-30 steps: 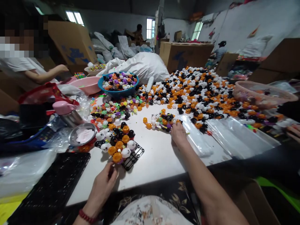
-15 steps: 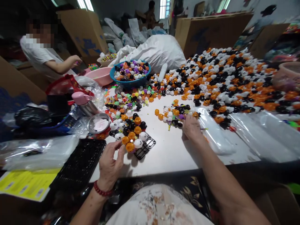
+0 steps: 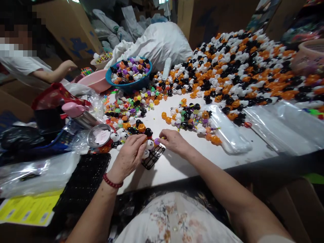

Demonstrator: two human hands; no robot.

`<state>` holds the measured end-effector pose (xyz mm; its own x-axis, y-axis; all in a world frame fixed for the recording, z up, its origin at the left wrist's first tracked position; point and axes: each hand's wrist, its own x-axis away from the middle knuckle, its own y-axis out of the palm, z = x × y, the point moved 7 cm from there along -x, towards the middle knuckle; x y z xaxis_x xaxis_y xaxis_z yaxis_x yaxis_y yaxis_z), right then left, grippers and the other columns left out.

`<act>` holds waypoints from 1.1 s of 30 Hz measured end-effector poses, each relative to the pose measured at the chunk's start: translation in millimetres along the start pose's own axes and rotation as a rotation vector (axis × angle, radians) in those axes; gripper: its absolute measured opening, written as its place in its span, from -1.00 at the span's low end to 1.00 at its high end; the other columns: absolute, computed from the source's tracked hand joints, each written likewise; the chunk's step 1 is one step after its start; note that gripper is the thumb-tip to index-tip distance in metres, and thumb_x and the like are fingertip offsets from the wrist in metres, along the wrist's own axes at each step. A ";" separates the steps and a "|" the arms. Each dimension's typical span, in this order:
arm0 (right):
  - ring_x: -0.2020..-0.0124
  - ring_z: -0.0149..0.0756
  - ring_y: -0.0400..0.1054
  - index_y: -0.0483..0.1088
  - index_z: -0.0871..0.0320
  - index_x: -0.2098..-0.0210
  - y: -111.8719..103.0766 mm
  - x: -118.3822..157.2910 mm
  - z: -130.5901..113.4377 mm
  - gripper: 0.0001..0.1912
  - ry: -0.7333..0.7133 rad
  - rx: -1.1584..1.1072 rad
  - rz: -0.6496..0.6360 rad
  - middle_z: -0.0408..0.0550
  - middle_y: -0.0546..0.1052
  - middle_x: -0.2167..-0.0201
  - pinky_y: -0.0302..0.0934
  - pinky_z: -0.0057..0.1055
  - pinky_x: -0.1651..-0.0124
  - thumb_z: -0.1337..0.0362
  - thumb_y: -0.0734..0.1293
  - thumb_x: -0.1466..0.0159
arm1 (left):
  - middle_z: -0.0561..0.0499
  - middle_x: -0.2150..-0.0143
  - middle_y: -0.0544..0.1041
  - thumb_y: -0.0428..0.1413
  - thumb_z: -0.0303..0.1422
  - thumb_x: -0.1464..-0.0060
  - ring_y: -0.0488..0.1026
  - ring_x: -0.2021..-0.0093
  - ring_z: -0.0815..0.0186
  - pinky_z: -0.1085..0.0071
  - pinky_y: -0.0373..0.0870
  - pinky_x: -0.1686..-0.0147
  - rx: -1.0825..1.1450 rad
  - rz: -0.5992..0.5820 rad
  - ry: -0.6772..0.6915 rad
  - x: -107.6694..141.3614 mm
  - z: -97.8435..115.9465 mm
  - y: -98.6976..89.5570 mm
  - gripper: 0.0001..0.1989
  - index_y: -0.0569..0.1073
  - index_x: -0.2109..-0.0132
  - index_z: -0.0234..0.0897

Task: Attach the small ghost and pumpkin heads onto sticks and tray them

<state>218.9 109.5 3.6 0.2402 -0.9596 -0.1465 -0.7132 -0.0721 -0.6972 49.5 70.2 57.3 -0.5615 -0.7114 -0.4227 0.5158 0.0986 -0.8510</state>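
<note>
My left hand (image 3: 130,156) bends over white and orange figures on a small black grid tray (image 3: 153,158); its fingers rest on the figures and hide some of them. One white ghost-like figure (image 3: 150,145) shows beside its fingertips. Over the tray's far right edge, my right hand (image 3: 173,141) pinches a small purple piece (image 3: 157,141). Just right of there, a loose cluster of mixed small figures (image 3: 188,116) lies on the white table (image 3: 182,165).
Black, white and orange figures (image 3: 227,74) are heaped at the back right. A blue basin (image 3: 129,86), a flask (image 3: 84,116) and a round metal dish (image 3: 88,136) stand left. Plastic bags (image 3: 229,135) lie right. A person (image 3: 30,67) works at the far left.
My right hand has moved left from the loose cluster to the tray, with a purple piece in its fingers. My left hand has moved over the figures on the tray. The view has shifted.
</note>
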 end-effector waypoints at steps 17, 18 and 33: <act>0.27 -0.35 0.33 0.44 0.22 0.23 43.7 -10.8 -19.0 -0.85 -0.129 0.073 -0.047 -0.04 0.46 0.29 0.19 -0.47 0.16 0.45 0.22 -0.33 | -0.12 -0.38 0.27 -0.08 -0.27 -0.35 0.12 -0.41 0.12 0.03 0.22 -0.33 -0.167 -0.232 0.145 -9.2 -1.4 20.8 -0.53 0.24 -0.34 -0.26; 0.27 -0.35 0.33 0.44 0.21 0.22 45.2 -11.0 -20.5 -0.85 -0.135 0.077 -0.048 -0.05 0.46 0.28 0.20 -0.47 0.16 0.44 0.22 -0.34 | -0.13 -0.37 0.29 -0.07 -0.25 -0.35 0.14 -0.40 0.11 0.03 0.24 -0.31 -0.187 -0.227 0.140 -8.9 -3.4 22.6 -0.53 0.25 -0.33 -0.27; 0.26 -0.13 0.47 0.42 0.24 0.21 -29.9 -5.4 103.5 -0.74 0.433 0.462 0.266 0.20 0.58 0.30 0.22 -0.33 0.21 0.13 0.36 -0.32 | -0.17 -0.31 0.36 -0.02 -0.25 -0.33 0.27 -0.33 0.12 0.06 0.30 -0.26 -0.199 -0.147 0.136 -6.7 -5.9 22.0 -0.55 0.31 -0.29 -0.29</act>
<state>307.1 145.0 -47.4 -0.2576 -0.9577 -0.1280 -0.3342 0.2126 -0.9182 60.8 81.2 39.5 -0.7097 -0.6291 -0.3171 0.2931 0.1455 -0.9449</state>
